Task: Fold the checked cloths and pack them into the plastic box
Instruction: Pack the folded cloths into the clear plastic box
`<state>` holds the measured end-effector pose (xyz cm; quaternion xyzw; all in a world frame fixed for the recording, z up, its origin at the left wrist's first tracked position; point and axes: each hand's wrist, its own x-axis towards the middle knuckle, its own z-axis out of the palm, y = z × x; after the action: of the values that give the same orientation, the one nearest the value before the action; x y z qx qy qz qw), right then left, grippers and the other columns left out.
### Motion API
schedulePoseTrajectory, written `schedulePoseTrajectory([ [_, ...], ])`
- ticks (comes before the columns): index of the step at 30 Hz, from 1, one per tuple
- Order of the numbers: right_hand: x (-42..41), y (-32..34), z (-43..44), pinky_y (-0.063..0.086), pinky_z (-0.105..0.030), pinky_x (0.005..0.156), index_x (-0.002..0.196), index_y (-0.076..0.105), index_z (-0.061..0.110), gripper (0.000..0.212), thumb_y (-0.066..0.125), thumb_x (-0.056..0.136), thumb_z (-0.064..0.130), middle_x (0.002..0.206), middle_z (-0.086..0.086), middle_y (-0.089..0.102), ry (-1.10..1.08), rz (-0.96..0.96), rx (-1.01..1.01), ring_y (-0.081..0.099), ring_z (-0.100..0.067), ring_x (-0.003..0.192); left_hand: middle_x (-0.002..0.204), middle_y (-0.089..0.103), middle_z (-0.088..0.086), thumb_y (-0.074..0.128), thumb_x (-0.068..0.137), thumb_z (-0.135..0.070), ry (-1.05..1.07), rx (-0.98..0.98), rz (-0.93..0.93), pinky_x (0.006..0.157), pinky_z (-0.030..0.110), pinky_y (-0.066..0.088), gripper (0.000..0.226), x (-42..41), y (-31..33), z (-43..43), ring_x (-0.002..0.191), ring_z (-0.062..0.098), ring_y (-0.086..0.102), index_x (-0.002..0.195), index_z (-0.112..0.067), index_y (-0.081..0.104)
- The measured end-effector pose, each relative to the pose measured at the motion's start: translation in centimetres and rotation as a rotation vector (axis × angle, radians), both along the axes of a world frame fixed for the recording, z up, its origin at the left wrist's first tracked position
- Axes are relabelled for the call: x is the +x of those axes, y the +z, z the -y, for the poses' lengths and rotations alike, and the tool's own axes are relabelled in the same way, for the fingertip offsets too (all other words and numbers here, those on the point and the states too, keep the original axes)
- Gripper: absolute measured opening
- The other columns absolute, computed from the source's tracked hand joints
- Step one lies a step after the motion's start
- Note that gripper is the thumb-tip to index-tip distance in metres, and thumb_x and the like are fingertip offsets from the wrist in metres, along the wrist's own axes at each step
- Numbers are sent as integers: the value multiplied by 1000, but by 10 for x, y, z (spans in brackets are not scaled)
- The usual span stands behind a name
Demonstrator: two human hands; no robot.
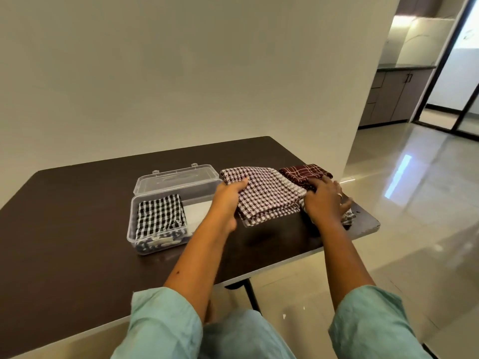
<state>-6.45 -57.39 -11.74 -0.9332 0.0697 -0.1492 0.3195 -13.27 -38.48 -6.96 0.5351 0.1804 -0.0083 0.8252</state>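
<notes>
A clear plastic box stands open on the dark table, its lid tipped back. A folded black-and-white checked cloth lies in its left half. To the right lies a brown-and-white checked cloth, partly folded. My left hand grips its left edge with the thumb on top. My right hand rests with fingers curled on the cloth's right edge, over a grey checked cloth that is mostly hidden. A folded maroon cloth with white lines lies behind my right hand.
The dark brown table stands against a white wall. Its right edge runs close to the cloths, with glossy tiled floor beyond. Cabinets stand far back on the right.
</notes>
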Motion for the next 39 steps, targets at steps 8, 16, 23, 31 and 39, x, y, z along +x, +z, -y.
schedulePoseTrajectory([
  [8, -24, 76, -70, 54, -33, 82, 141, 41, 27, 53, 59, 91, 29, 126, 4, 52, 826, -247, 729, 59, -16, 107, 95, 70, 9, 66, 82, -9, -336, 240, 95, 69, 32, 60, 34, -15, 50, -86, 78, 23, 71, 114, -9, 54],
  [16, -15, 59, -155, 58, -38, 77, 109, 56, 15, 20, 60, 90, 19, 107, -11, 67, 649, -318, 765, 67, -22, 90, 109, 65, 7, 66, 85, -11, -89, 351, 68, 63, 28, 56, 41, 10, 62, -168, 87, 18, 64, 125, -13, 55],
  [23, -30, 36, -187, 48, -44, 89, 138, 29, 18, 49, 43, 91, 11, 126, -17, 51, 547, -327, 72, 55, -35, 109, 132, 51, 8, 63, 85, 4, -133, 553, -22, 80, 33, 47, 57, 1, -9, -162, 102, 20, 56, 133, -22, 48],
  [31, -30, 27, -201, 44, -42, 86, 133, 46, 12, 40, 46, 93, 13, 136, -10, 36, 406, -314, -589, 46, -34, 122, 160, 0, 5, 80, 74, -24, -218, 1275, -41, 117, 45, 21, 93, 5, -50, -144, 145, 33, 10, 150, -25, 26],
  [39, -12, 9, -212, 27, -42, 114, 147, 29, 14, 64, 56, 88, 14, 157, -10, 15, 659, -54, -721, 20, -31, 142, 161, -2, 5, 63, 87, -46, -505, 1624, -216, 118, 50, 16, 86, 18, -49, -143, 146, 36, 6, 153, -20, 14],
])
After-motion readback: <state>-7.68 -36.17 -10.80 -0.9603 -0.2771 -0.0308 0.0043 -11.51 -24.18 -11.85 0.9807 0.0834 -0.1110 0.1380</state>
